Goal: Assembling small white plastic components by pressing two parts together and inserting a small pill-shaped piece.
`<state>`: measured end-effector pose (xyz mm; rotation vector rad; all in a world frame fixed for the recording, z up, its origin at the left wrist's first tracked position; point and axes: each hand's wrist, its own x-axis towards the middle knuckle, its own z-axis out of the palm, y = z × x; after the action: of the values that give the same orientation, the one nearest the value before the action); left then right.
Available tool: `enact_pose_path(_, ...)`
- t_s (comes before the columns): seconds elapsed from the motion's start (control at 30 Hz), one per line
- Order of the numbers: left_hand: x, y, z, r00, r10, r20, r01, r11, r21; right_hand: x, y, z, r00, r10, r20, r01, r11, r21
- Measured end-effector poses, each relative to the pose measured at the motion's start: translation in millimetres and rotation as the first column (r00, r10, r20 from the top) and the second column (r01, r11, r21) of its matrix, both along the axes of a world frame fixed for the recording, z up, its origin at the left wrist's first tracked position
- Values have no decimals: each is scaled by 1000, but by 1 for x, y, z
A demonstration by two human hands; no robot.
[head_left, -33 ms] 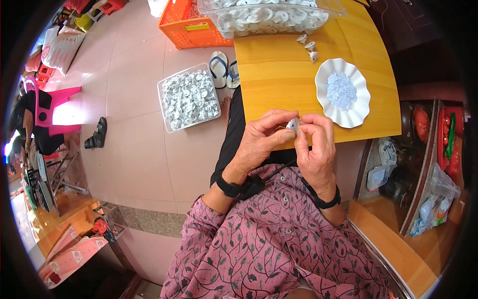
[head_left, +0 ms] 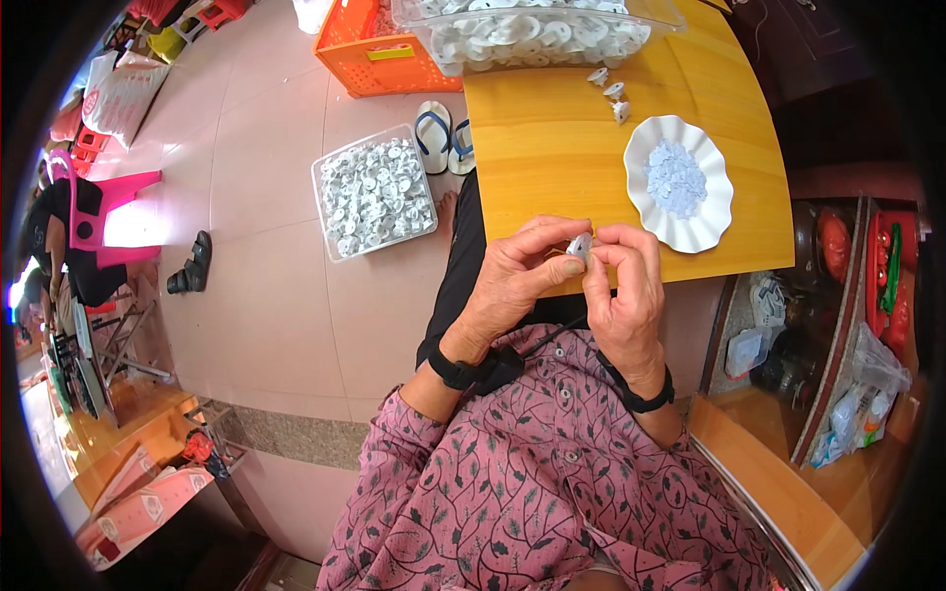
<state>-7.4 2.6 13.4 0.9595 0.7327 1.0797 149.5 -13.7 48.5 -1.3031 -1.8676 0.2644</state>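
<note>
Near the table's front edge, my left hand (head_left: 514, 274) pinches a small white plastic disc part (head_left: 579, 247) between thumb and fingers, its round face tilted to the right. Against the disc's right side, the thumb and fingertips of my right hand (head_left: 629, 281) are pressed together. Whatever is between those right fingertips is too small to make out. To the right, a white wavy-rimmed plate (head_left: 639, 202) bears a heap of small pale-blue translucent pieces (head_left: 676, 180). A few similar white parts (head_left: 617, 92) lie loose on the yellow wooden table (head_left: 552, 133) beyond the plate.
A clear bin (head_left: 537, 39) full of white discs stands at the table's far side. On the floor to the left are a tub of white parts (head_left: 377, 197), an orange crate (head_left: 370, 59) and sandals (head_left: 434, 138). Open shelves (head_left: 778, 325) stand at the right.
</note>
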Motion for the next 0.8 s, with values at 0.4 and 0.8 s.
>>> enact_pose_path(0.4, -5, 1, -9, 997, 0, 78, 9, 994, -110, -5, 1, 0, 997, 21, -76, -27, 996, -89)
enact_pose_path(0.8, -2, 0, -9, 912, 83, 403, 46, 953, -300, -3, 1, 4, 980, 14, -198, -49, 983, -175)
